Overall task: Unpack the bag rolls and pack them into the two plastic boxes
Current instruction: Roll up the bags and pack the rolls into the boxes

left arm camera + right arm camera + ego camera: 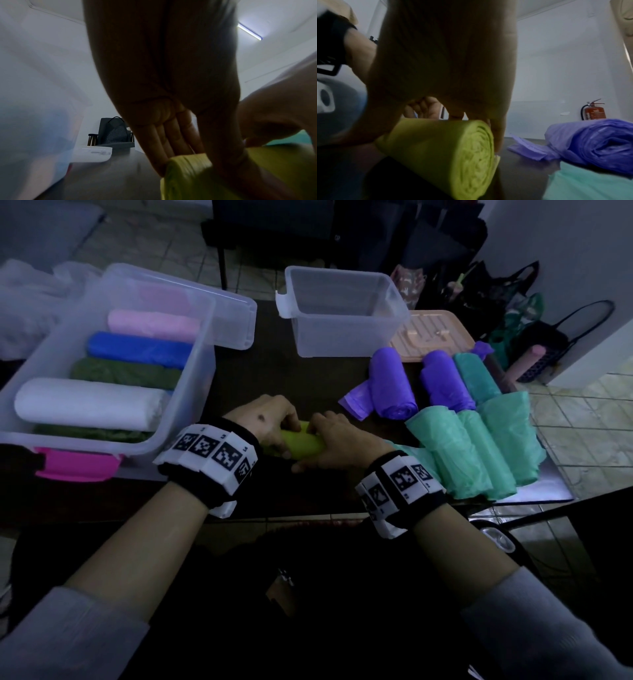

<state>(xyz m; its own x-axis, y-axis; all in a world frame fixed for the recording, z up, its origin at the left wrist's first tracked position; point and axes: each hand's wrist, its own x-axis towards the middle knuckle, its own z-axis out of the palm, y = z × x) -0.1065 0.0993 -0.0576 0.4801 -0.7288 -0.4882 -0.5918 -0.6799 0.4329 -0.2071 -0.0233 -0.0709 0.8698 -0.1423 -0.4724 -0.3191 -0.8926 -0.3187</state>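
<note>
While both grip it, lime roll (303,444) lies between left hand (270,422), right hand (337,443); seemingly tabletop.

Two clear plastic boxes (191,364) (342,313) stand on the surface. One yellow-green roll (303,444), two purple rolls (392,385) (445,383) and three mint-green rolls (472,453) lie outside them. One peach lid (435,333) lies at the far right.

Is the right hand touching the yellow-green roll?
Touching. In the right wrist view the right hand presses its fingers onto the yellow-green roll; the head view shows it wrapped over one end.
</note>
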